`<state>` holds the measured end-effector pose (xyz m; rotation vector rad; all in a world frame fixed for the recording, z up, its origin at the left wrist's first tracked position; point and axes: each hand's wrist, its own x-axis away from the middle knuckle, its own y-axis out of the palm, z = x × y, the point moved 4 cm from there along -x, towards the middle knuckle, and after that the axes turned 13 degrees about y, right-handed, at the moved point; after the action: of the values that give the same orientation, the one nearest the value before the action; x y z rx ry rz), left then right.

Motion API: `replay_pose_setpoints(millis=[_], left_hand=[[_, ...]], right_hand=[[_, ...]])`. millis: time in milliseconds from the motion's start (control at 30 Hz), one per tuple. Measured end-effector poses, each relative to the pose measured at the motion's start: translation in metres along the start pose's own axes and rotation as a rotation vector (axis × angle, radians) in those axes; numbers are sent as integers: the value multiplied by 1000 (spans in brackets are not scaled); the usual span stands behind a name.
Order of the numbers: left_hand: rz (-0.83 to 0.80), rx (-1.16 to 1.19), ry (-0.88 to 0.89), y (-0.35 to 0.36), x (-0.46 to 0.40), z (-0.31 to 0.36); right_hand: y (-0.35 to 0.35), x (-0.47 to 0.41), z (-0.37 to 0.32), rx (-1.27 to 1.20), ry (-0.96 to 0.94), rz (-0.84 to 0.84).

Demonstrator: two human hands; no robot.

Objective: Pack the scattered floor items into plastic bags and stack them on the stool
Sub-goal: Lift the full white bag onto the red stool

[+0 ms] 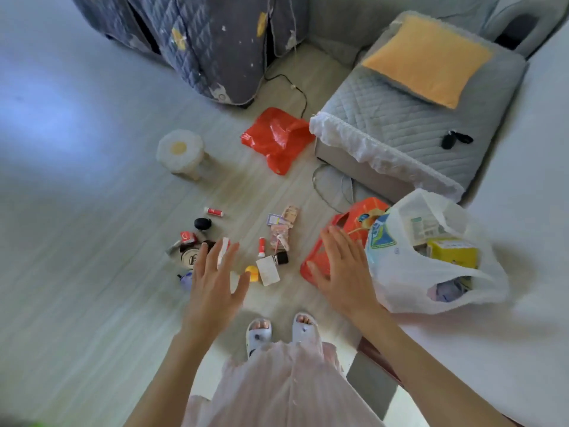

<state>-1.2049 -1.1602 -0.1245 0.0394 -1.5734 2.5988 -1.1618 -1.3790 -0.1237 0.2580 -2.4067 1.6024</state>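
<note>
The packing looks barely under way. A white plastic bag (437, 254) at four o'clock already bulges with boxes, an orange bag (345, 238) lies against it, and another red bag (277, 138) sits flat at twelve. The stool (181, 154) at ten o'clock is bare. Small items (271, 251) lie scattered mid-floor. Both the left hand (212, 282) and right hand (341, 269) hover with fingers spread, holding nothing; next, I'd guess, comes opening a bag.

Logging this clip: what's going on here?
A person stands over small items scattered on the floor, both hands open and empty: left hand, right hand. A white bag already holds things; two red bags lie nearby. The stool is still bare.
</note>
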Motion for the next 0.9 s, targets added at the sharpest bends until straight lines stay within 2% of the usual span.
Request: replay_pose_setpoints(millis=[200,400,667,767,900], left_hand=[[70,43,-164,-26,67,-78],[110,75,-287,-74,127,-204],[111,-48,-236,-176,166,-368],[114,-24,-247,-203,152,-411],[75,0,-177,-227,109,-459]], right_hand=[[47,6,-102,98,-182,-81],[119,16,-229,105,-243,-119],[203,27,-395,103,-264,-173],[216,12,-441,102,-254,-176],[224,-22,-491,70,-215,-121]])
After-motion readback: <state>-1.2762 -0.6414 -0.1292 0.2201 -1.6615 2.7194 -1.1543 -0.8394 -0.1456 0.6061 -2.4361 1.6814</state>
